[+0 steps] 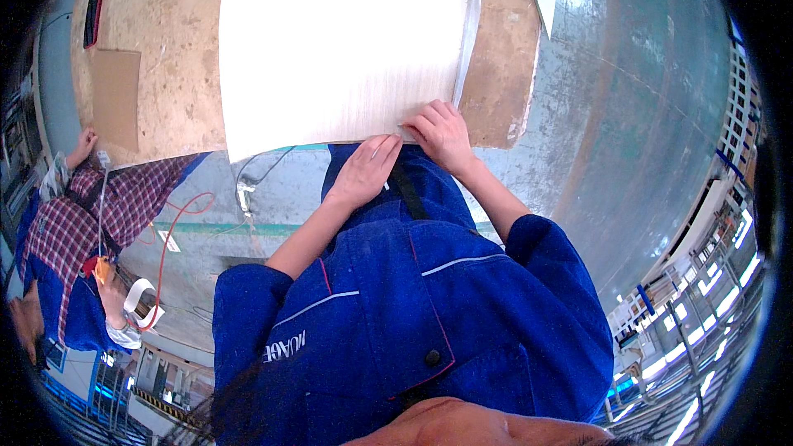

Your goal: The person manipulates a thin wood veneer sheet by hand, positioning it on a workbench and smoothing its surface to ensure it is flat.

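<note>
A large pale sheet (347, 41) with faint wood-like grain lies over the wooden table, its near edge towards me. Thin translucent film (472, 21) shows beneath its right side. My left hand (368, 172) is at the near edge, fingers together and closed at the sheet's rim. Just to its right, my right hand (440, 134) bends its fingers down on the sheet's near right corner, thumb and fingertips pinching there. The fingertips of both hands nearly meet; anything small between them is hidden.
The worn wooden table (178, 0) carries a brown cardboard piece (116, 99) and a dark, red-edged phone-like object (93, 16) at left. Another person (74, 231) in a checked apron holds an orange-handled tool (102, 271) nearby. A red hose (165, 268) hangs beside them.
</note>
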`<state>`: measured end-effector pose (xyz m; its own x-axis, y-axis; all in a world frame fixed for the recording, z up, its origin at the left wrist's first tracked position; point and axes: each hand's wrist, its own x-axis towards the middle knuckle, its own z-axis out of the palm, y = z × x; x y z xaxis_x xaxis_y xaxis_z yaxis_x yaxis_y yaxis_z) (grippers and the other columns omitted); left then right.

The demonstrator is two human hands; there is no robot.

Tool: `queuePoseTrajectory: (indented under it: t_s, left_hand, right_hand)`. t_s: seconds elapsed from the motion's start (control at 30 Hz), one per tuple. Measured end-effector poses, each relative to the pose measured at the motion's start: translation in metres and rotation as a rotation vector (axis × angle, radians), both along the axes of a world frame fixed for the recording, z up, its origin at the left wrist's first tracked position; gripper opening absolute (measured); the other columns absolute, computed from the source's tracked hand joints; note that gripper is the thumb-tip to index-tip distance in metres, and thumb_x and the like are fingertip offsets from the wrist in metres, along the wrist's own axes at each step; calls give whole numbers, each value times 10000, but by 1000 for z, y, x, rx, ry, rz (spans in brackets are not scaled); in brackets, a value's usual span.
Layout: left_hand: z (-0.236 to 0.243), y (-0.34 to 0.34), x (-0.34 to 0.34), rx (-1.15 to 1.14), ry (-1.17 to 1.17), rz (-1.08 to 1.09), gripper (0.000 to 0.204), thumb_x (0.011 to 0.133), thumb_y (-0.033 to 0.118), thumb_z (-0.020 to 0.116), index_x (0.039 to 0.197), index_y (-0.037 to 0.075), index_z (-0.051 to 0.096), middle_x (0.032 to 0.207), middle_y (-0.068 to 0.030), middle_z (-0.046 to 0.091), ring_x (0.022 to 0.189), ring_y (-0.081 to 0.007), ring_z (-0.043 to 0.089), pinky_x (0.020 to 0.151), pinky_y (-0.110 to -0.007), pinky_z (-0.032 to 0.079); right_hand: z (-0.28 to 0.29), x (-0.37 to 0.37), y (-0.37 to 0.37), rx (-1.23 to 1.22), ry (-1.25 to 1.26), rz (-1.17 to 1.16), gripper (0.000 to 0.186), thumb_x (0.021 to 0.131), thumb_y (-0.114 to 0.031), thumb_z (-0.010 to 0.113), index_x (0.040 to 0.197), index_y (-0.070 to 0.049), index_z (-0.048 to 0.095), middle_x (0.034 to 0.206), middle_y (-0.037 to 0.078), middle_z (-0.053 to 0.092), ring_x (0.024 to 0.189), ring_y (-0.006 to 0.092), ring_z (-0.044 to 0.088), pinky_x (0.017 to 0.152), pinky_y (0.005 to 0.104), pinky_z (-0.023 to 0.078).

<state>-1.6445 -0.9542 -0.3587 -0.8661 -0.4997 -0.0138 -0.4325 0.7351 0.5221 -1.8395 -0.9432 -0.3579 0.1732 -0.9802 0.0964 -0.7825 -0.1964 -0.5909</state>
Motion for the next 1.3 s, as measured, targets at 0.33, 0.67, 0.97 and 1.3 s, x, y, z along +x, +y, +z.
queuePoseTrajectory:
  t_s: [0.33,0.67,0.97,1.3]
  left_hand:
    - [-1,-5,3,54,6,-4,450,714,65,476,1155,-22,488,1179,-94,450,1073,-245,416,944,-340,362]
    - [2,-14,3,113,44,-11,448,702,57,488,1147,3,491,1175,-74,457,1070,-242,431,930,-337,378]
    - [1,-14,3,129,77,16,422,697,43,495,1117,6,523,1153,-69,485,1051,-242,443,921,-327,388]
    - [-3,-15,4,181,133,34,459,650,-12,512,1108,3,530,1141,-75,500,1039,-255,441,916,-345,387]
  right_hand:
    - [-4,-4,-1,1,-5,42,88,698,-152,627,746,-100,574,753,42,523,778,227,508,675,341,412]
    - [-7,-15,-44,-84,4,-111,90,686,-112,641,747,-88,581,765,44,541,764,219,511,663,336,434]
    - [-1,-23,-49,-72,-8,-84,110,661,-73,656,749,-76,590,748,50,556,740,232,522,653,324,437]
    - [-2,-27,-55,-67,34,-53,102,676,-108,653,758,-94,594,758,36,555,769,224,524,661,334,425]
